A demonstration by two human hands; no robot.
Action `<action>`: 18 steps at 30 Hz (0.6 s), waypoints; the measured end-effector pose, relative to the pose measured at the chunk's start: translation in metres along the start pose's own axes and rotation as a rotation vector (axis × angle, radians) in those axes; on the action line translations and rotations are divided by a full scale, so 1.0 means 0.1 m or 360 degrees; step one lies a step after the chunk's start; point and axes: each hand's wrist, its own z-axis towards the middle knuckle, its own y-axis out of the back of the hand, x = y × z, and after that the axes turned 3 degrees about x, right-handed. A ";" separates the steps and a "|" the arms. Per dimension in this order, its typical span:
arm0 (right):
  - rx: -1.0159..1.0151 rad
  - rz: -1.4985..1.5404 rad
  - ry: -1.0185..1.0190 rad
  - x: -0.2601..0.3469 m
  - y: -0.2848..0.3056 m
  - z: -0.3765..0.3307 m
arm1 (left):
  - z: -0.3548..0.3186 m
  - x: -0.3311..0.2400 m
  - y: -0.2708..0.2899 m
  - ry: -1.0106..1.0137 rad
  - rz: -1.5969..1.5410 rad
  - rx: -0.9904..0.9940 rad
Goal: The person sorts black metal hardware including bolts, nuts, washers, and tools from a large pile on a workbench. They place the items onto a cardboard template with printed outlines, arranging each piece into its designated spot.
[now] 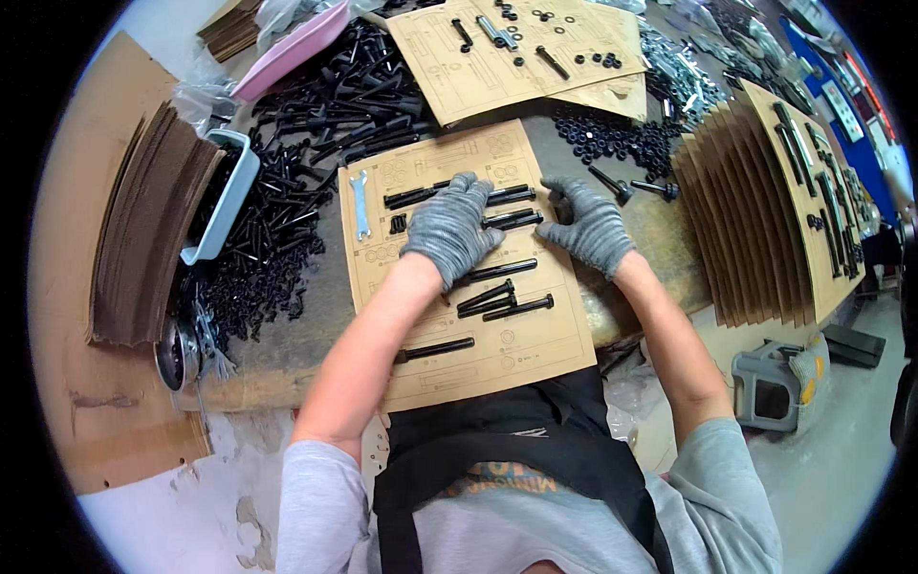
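A printed brown cardboard sheet (559, 335) lies in front of me with black bolts laid on it in groups. My left hand (449, 230), in a grey knitted glove, rests over the upper groups, its thumb apart from the fingers; whatever is under the palm is hidden. Black bolts (513, 219) stick out to its right. At the sheet's right edge, my right hand (585, 225) has curved, parted fingers, its thumb close to the bolt ends. A flat open-ended wrench (360, 206) sits at the upper left. Lower down are shorter bolts (486, 298) and a single long bolt (435, 349).
Heaps of black bolts (277, 220) cover the table's left side, near a light blue tray (229, 196) and a pink tray (292, 50). Black nuts (612, 139) are piled beyond my right hand. Stacked cardboard sheets stand left (153, 230) and right (732, 215). More hardware sheets (435, 72) lie behind.
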 end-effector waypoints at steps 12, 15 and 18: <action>0.0284 -0.0170 -0.0037 0.05 0.05 0.20 | 0.20 0.06 -0.22 -0.0193 -0.0135 0.0191; 0.0276 -0.0405 0.0101 0.05 -0.08 0.24 | 0.22 0.04 -0.24 -0.0170 -0.0176 0.0132; 0.0232 -0.0274 0.0150 0.04 -0.07 0.23 | 0.27 0.05 -0.26 -0.0116 -0.0221 0.0117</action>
